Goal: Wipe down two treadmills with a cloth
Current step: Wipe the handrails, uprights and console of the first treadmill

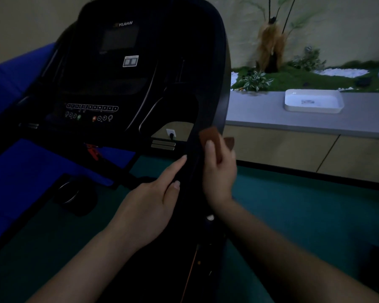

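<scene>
Now I see right hand [219, 171] pinching brown cloth [209, 136] against treadmill [123, 84] side rail; left hand [149, 206] relaxed, straight fingers resting on same rail.

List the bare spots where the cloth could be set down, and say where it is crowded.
Free: grey ledge between the treadmill and white tray; also right of the tray. Crowded: the handrail, where the left hand and right hand holding the cloth meet.
</scene>
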`<state>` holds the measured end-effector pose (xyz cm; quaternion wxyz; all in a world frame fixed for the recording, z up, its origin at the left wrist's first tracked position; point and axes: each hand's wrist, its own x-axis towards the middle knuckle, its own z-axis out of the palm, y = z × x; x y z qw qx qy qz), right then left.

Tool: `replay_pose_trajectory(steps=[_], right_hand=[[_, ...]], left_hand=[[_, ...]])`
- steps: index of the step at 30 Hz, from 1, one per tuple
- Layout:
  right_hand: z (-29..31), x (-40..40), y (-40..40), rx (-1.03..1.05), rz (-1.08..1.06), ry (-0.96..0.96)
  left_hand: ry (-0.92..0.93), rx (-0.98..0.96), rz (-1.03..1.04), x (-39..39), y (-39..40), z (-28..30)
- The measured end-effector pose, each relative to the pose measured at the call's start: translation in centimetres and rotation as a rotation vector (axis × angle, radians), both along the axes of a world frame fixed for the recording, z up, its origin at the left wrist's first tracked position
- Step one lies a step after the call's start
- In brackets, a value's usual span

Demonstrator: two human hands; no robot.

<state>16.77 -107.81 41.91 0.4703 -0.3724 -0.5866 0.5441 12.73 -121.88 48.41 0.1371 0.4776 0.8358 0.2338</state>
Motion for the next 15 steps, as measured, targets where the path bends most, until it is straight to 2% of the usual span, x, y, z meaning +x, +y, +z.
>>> replay_pose_trajectory(steps=[3, 7, 12, 15], right_hand=[[-0.4, -1.3, 4.1, -0.051, 0.010, -0.137], [1.3, 2.5, 1.1, 0.023, 0.188, -0.199], [8.3, 5.8, -3.8, 0.145, 0.342, -0.102], [11.4, 4.8, -6.9, 0.034, 0.392, 0.087]], left_hand=[[-0.067, 0.012, 0.033, -0.1, -0.1, -0.2], [-0.250, 0.035, 0.030, -0.6, -0.8, 0.2], [-0.426, 0.416, 0.121, -0.2, -1.5, 2.7], [-0.549, 0.679, 0.112, 0.5, -2.2, 5.3]])
